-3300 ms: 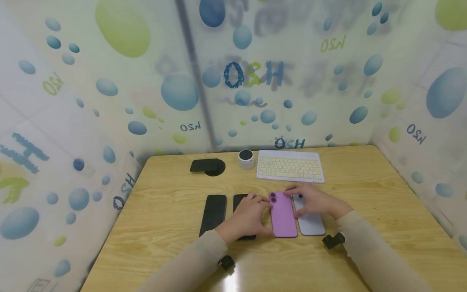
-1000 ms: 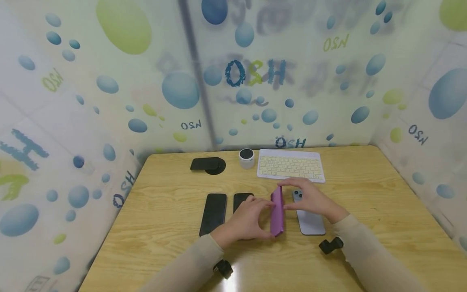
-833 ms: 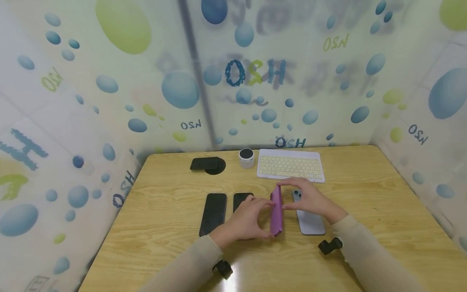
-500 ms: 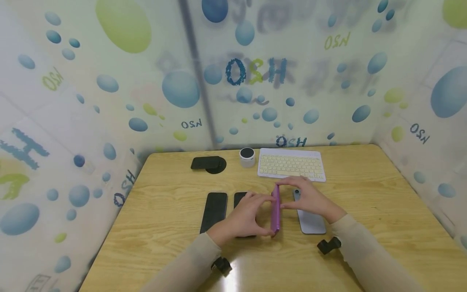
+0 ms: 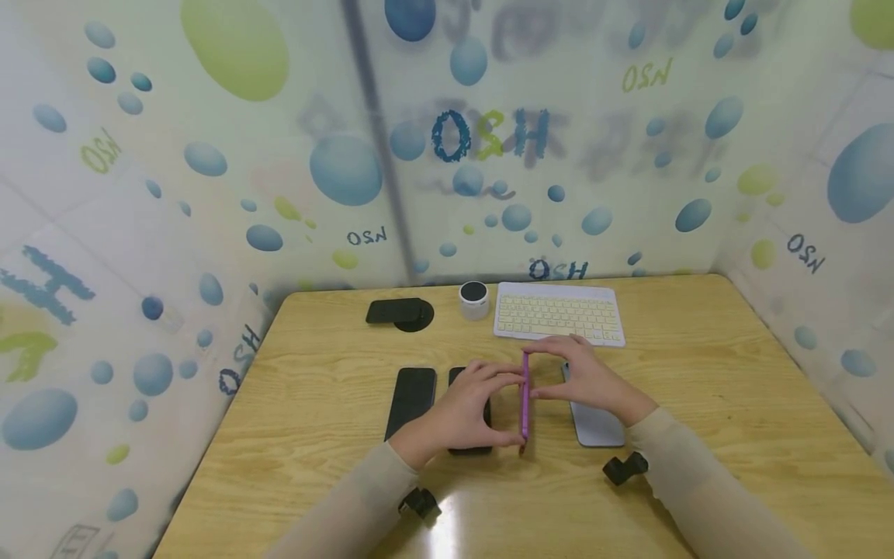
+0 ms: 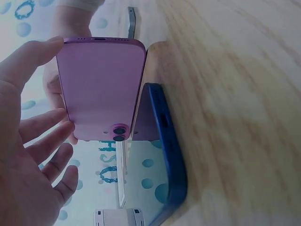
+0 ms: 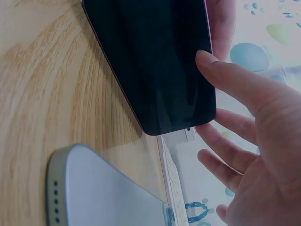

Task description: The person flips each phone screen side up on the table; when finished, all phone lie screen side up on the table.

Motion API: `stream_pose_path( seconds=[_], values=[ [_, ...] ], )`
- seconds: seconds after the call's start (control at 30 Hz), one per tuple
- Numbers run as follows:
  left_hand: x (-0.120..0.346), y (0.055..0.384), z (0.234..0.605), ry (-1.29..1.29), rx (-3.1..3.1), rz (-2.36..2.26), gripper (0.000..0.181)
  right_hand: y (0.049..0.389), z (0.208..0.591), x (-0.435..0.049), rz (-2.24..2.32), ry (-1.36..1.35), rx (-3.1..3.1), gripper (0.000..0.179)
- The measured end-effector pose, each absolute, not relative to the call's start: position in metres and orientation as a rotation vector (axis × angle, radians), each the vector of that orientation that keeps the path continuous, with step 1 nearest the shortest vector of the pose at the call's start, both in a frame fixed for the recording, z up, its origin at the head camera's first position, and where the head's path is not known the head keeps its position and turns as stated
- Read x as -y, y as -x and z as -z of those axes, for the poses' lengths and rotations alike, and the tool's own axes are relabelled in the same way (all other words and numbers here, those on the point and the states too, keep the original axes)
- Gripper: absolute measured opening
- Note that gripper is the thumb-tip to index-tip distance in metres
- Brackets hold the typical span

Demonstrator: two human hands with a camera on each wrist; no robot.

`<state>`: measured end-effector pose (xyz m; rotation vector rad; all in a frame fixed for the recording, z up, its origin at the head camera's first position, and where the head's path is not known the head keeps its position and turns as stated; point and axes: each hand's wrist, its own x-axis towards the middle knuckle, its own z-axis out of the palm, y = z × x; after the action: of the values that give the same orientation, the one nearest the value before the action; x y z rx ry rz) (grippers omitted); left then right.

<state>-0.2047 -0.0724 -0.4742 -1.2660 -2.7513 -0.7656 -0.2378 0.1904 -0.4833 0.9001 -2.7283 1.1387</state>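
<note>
A pink smartphone [image 5: 525, 404] stands on its long edge on the table, held between both hands. My left hand [image 5: 457, 411] grips it with the thumb at its near end and fingertips at the upper edge. In the left wrist view the phone's pink back [image 6: 101, 84] and two lenses show. My right hand [image 5: 587, 376] pinches the far end, its thumb against the dark screen [image 7: 155, 61] in the right wrist view. A pale blue phone [image 5: 597, 423] lies back up below the right hand. Partly hidden beneath the left hand is a dark phone [image 5: 457, 373] with a blue edge.
Another black phone [image 5: 412, 396] lies further left. Along the back of the wooden table [image 5: 314, 404] are a black phone on a round black charging pad [image 5: 419, 322], a small white cylinder [image 5: 475, 304] with a dark top, and a white keyboard [image 5: 559, 314]. Patterned walls enclose the table.
The pink phone lay flat with its back up 3.3 s ago. Tilted up 1 s ago, it now stands edge-on. Both hands have shifted slightly left with it.
</note>
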Motion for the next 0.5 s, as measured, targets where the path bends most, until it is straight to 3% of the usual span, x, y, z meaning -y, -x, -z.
stream_pose_path(
  seconds=[0.5],
  values=[
    [0.0795,0.2045,0.4675,1.211,2.829,0.776,0.084,0.2407,0.4836,-0.1853,-1.112,-0.962,2.726,0.073]
  ],
)
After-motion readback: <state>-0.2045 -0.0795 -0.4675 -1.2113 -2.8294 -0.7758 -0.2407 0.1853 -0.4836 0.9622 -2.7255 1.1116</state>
